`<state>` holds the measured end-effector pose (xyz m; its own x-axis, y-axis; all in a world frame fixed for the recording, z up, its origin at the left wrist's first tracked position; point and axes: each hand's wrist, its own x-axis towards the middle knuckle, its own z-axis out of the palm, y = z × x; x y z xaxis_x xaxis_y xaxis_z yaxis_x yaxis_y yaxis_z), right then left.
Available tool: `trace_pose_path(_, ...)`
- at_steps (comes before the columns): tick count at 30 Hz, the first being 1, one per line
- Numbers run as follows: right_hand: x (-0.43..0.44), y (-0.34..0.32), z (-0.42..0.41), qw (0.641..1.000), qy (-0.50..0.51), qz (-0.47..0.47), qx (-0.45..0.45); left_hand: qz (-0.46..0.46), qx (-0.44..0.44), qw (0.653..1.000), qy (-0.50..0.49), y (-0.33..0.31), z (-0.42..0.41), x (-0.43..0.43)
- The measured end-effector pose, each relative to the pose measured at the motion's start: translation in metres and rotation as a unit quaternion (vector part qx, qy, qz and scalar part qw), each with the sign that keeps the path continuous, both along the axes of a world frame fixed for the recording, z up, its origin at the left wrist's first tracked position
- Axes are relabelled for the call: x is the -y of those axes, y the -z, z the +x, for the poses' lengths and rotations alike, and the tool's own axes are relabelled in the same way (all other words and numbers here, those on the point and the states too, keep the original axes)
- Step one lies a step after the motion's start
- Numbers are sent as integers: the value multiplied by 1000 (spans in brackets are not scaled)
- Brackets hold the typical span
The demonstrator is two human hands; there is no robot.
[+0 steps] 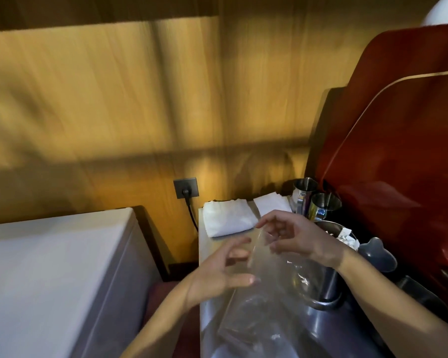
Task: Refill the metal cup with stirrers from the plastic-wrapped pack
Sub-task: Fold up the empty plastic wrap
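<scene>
Plastic wrap [267, 288] hangs between your two hands [217, 275], a clear, loose sleeve running long from the top edge at your fingers down toward your body, over the near end of the counter [210, 257]. Your right hand [295, 241] sits above and slightly beyond the left, its fingers [265, 223] curled and part-spread at the sleeve's upper edge; through the blur, they seem to be nipping that edge, though you can't be sure the grip is closed. Your left-hand fingers [239, 280] are spread wide, thumb just touching the sleeve's left side, holding nothing firmly.

The stirrers are hard to make out; a darker shape low in the wrap, well below both sets of fingers, is probably them, lying along the sleeve's long axis.

The metal cup [326, 205] most likely meant stands beyond and to the right of your right fingers, near the red machine [398, 151], with a larger metal container [323, 280] just under your right wrist. The right hand is the nearer one to it, so the carry goes up and rightward from where the wrap opens.
</scene>
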<state>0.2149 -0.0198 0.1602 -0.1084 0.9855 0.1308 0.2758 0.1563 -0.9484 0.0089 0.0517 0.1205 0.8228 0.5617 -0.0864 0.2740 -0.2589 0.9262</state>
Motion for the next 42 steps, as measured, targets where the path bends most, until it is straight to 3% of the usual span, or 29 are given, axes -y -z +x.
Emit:
trace_pose_path(2,-2,-4,-6,1000,5,-6,17,-8,40,999,14,4,8,7)
trace_pose_path(5,-4,-4,-8,998,23,-25,49,25,82,995,-44,8,12,13)
trace_pose_path(9,-1,7,-1,991,56,-70,99,-40,145,980,-133,13,3,10)
trace_pose_path(20,-1,68,-22,959,162,-145,-179,-201,198,912,-297,31,-12,-3)
trace_pose_path(24,-6,84,-32,943,215,-164,-195,-222,166,896,-346,43,-9,-5)
trace_pose_path(31,-15,114,-31,928,293,-193,-123,-174,18,917,-358,74,-13,-7)
trace_pose_path(37,-32,138,-30,922,302,-218,-110,-191,12,900,-391,97,-7,-21)
trace_pose_path(42,-61,150,-26,921,313,-216,-86,-122,1,909,-399,104,5,-45)
